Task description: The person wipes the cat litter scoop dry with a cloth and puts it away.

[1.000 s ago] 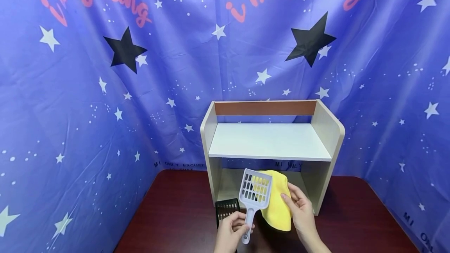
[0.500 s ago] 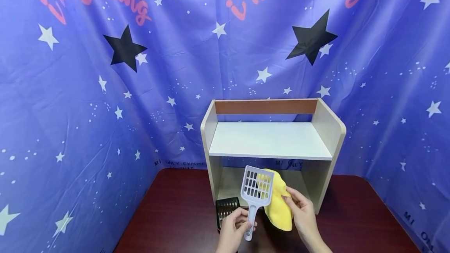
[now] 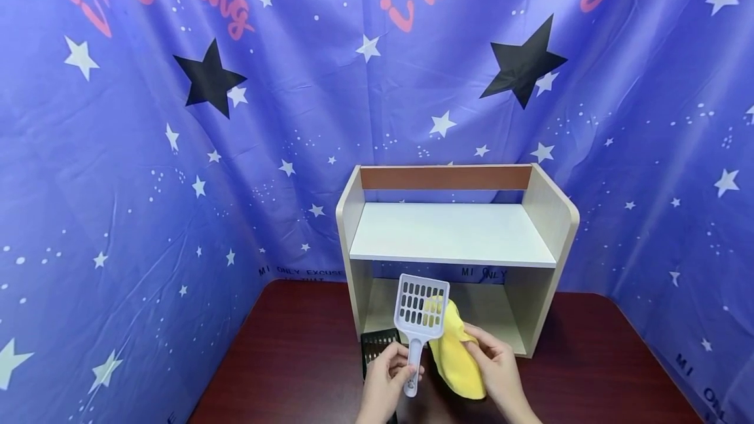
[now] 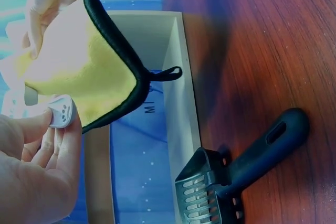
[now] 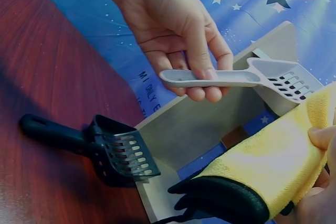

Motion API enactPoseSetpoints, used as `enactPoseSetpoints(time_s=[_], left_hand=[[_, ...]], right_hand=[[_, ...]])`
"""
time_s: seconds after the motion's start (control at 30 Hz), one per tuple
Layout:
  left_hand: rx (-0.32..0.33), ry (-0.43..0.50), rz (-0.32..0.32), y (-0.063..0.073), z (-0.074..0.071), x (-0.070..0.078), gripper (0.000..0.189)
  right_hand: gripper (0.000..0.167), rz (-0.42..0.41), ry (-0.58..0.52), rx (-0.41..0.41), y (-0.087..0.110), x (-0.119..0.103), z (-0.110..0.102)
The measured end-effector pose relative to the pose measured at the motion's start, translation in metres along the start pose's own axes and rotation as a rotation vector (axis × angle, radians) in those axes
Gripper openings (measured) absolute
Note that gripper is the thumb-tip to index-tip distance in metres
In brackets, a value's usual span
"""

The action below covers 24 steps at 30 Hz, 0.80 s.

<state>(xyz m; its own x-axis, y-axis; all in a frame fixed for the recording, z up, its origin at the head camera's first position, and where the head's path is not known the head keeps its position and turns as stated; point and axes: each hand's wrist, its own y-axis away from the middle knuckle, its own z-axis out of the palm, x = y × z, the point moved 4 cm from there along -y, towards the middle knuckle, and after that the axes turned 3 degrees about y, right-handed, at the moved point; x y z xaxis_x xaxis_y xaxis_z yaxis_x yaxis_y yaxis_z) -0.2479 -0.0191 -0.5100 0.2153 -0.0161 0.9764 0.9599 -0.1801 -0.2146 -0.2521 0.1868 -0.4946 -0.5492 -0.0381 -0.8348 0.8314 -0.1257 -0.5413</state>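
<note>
My left hand [image 3: 385, 378] pinches the handle of a pale grey slotted litter scoop [image 3: 421, 306], its head raised upward in the head view. In my right hand [image 3: 497, 371] is a yellow cloth [image 3: 456, 358], gripped between thumb and fingers beside and partly behind the scoop's head. The left wrist view shows the cloth's dark edging and a small hanging loop [image 4: 167, 74]. In the right wrist view the cloth [image 5: 273, 156] hangs folded near the scoop's slotted head [image 5: 286, 80]; I cannot tell whether they touch. A black litter scoop [image 5: 121, 150] lies on the table, left of the shelf's front.
A small two-tier shelf [image 3: 453, 231] with a white upper board stands on the dark red table [image 3: 294, 345], behind my hands. A blue star-printed curtain [image 3: 294, 116] surrounds the table at the back and sides.
The grey scoop shifts slightly left with my left hand. My right hand moves a little left and down with the cloth, which now covers less behind the scoop's head. The black scoop stays put.
</note>
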Motion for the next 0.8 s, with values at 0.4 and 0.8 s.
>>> enactPoseSetpoints(time_s=[0.4, 0.8], left_hand=[[0.059, 0.034, -0.048, -0.001, 0.006, 0.001, 0.011], [0.056, 0.021, -0.018, 0.000, 0.017, 0.003, 0.013]], right_hand=[[0.038, -0.152, -0.040, -0.040, 0.014, 0.002, 0.011], [0.040, -0.227, 0.097, -0.097, 0.020, 0.001, 0.017]])
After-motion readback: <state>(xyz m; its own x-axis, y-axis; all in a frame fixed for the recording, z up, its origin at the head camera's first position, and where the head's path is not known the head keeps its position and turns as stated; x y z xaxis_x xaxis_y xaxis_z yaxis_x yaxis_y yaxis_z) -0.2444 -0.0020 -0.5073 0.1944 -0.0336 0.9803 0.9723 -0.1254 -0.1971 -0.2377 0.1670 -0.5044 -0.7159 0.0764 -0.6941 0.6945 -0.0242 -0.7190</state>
